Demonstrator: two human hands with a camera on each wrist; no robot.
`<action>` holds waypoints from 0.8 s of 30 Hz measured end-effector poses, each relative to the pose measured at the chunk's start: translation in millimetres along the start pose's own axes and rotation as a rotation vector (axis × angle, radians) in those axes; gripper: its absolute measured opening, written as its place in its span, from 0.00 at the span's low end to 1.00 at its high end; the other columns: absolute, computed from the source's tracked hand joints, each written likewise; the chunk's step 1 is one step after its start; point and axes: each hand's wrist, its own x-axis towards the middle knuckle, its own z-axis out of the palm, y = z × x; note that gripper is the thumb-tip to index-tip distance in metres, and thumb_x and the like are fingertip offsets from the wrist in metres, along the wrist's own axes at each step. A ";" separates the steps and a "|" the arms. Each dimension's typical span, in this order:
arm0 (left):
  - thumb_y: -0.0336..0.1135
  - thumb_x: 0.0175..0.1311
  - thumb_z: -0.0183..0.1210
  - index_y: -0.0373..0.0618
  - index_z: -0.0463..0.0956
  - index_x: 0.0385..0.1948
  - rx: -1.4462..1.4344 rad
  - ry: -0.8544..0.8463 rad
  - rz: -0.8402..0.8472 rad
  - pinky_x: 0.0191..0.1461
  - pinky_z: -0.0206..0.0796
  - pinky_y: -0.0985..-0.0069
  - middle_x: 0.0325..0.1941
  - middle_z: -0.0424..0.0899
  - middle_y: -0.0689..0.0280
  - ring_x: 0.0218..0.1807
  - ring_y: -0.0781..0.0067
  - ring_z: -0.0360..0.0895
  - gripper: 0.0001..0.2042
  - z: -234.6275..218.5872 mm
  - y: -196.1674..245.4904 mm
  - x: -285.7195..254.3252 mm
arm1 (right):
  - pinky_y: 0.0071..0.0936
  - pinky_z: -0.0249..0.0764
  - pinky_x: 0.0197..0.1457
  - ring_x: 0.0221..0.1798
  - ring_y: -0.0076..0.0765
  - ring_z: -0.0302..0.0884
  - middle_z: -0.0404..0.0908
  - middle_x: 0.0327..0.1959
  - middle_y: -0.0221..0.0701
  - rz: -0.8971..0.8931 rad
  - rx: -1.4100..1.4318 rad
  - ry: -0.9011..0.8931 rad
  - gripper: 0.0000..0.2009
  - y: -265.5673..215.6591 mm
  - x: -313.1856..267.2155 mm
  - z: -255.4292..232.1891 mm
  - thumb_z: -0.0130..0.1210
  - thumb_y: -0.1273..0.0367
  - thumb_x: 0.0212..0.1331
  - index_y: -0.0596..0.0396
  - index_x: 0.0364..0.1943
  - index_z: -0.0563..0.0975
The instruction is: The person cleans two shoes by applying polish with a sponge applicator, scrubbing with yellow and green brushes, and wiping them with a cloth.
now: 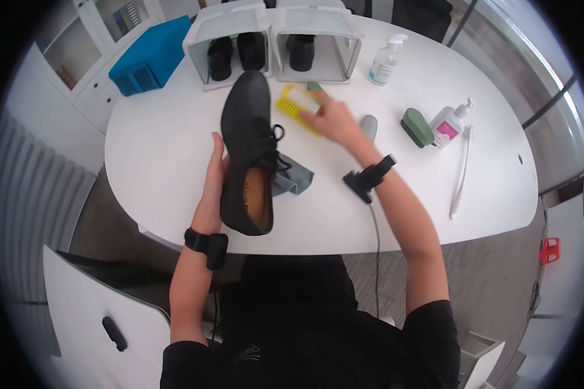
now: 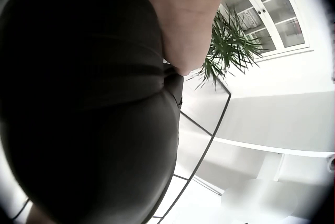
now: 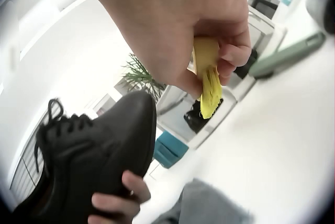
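A black lace-up shoe (image 1: 245,155) is held up by my left hand (image 1: 214,185), toe pointing away from me, its tan insole showing. In the right wrist view, the left fingers (image 3: 118,203) wrap the side of the shoe (image 3: 104,150). My right hand (image 1: 337,123) pinches a yellow brush (image 1: 292,107) to the right of the toe, apart from the shoe; the right wrist view shows the brush (image 3: 208,77) between thumb and fingers. Below the shoe lies a grey cloth (image 1: 295,178). The dark shoe (image 2: 94,103) fills much of the left wrist view.
Two white boxes (image 1: 230,26) with black shoes stand at the back, beside a teal box (image 1: 150,55). Rightward are a pump bottle (image 1: 383,61), a grey object (image 1: 368,126), a green brush (image 1: 417,126), a second bottle (image 1: 449,124) and a long white brush (image 1: 461,172).
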 end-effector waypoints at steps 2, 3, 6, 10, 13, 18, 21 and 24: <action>0.80 0.74 0.32 0.35 0.73 0.65 0.008 0.007 -0.005 0.44 0.84 0.63 0.55 0.86 0.51 0.43 0.61 0.87 0.49 -1.3 5.3 3.0 | 0.39 0.82 0.46 0.36 0.48 0.88 0.87 0.39 0.43 0.021 0.069 -0.118 0.36 13.1 -6.0 32.0 0.67 0.50 0.65 0.54 0.72 0.72; 0.80 0.73 0.32 0.35 0.73 0.65 0.022 -0.002 -0.013 0.44 0.84 0.63 0.55 0.86 0.51 0.43 0.61 0.87 0.49 0.9 7.0 1.1 | 0.38 0.82 0.48 0.38 0.47 0.88 0.87 0.42 0.43 0.033 0.102 -0.184 0.37 10.8 -9.7 37.5 0.67 0.49 0.65 0.53 0.73 0.72; 0.81 0.72 0.31 0.36 0.73 0.66 0.048 -0.005 -0.041 0.45 0.84 0.65 0.55 0.86 0.52 0.43 0.61 0.87 0.50 8.3 10.4 -3.8 | 0.37 0.81 0.56 0.47 0.48 0.86 0.83 0.52 0.46 0.113 0.101 -0.239 0.37 11.4 -18.6 37.1 0.65 0.49 0.67 0.52 0.75 0.71; 0.83 0.70 0.31 0.38 0.73 0.68 0.061 0.002 -0.042 0.47 0.83 0.66 0.55 0.86 0.53 0.43 0.61 0.87 0.51 9.5 4.9 -2.5 | 0.44 0.79 0.62 0.55 0.59 0.84 0.79 0.57 0.56 -0.042 -0.051 -0.051 0.35 16.9 -45.2 -0.1 0.65 0.50 0.67 0.54 0.72 0.72; 0.83 0.70 0.30 0.38 0.72 0.68 0.096 0.022 -0.042 0.47 0.83 0.65 0.55 0.86 0.53 0.44 0.62 0.87 0.51 8.0 4.0 8.7 | 0.48 0.80 0.63 0.59 0.63 0.82 0.79 0.57 0.61 0.107 -0.113 0.160 0.35 61.8 -47.7 -34.5 0.66 0.50 0.65 0.62 0.67 0.74; 0.77 0.74 0.39 0.38 0.72 0.68 0.142 -0.112 -0.064 0.51 0.83 0.64 0.56 0.86 0.53 0.47 0.60 0.87 0.46 4.3 2.0 41.2 | 0.43 0.86 0.44 0.43 0.57 0.89 0.84 0.46 0.62 0.388 -0.138 0.096 0.37 81.1 -57.5 -62.9 0.67 0.51 0.64 0.75 0.61 0.72; 0.66 0.76 0.54 0.36 0.72 0.70 0.136 -0.050 -0.149 0.63 0.79 0.67 0.60 0.85 0.54 0.57 0.61 0.85 0.38 24.5 4.8 36.4 | 0.34 0.84 0.28 0.27 0.44 0.88 0.87 0.36 0.54 0.428 0.026 -0.019 0.39 86.2 -61.7 -61.6 0.69 0.51 0.60 0.77 0.59 0.72; 0.57 0.69 0.69 0.38 0.54 0.81 0.478 -0.172 -0.099 0.74 0.67 0.69 0.75 0.72 0.55 0.73 0.63 0.74 0.48 41.6 5.5 45.2 | 0.30 0.84 0.32 0.31 0.37 0.88 0.87 0.39 0.48 0.424 0.231 -0.076 0.38 92.0 -57.0 -73.8 0.69 0.50 0.63 0.75 0.59 0.72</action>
